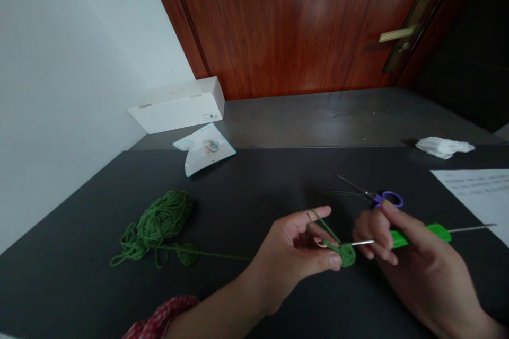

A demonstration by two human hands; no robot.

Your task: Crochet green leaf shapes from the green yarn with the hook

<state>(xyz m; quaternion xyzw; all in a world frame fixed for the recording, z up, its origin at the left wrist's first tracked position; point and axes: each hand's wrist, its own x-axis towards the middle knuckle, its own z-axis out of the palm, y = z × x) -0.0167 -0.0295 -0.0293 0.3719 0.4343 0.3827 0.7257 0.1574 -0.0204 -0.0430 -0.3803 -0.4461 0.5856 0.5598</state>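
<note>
My left hand (pixel 292 246) pinches a small round piece of green crochet (pixel 347 255) between thumb and fingers, with green yarn (pixel 324 225) looped up over its raised fingers. My right hand (pixel 413 254) grips a crochet hook with a bright green handle (pixel 420 235), and the hook's metal shaft reaches left to the crochet piece. To the left on the dark table lies a loose bundle of green yarn (pixel 158 224), and a strand runs from it towards my left hand.
Scissors with purple handles (pixel 388 199) lie just behind my right hand. A white paper sheet (pixel 475 196) lies at the right, a crumpled tissue (pixel 444 147) behind it. A white box (pixel 178 106) and plastic packet (pixel 204 149) sit far left, before a wooden door (pixel 278 16).
</note>
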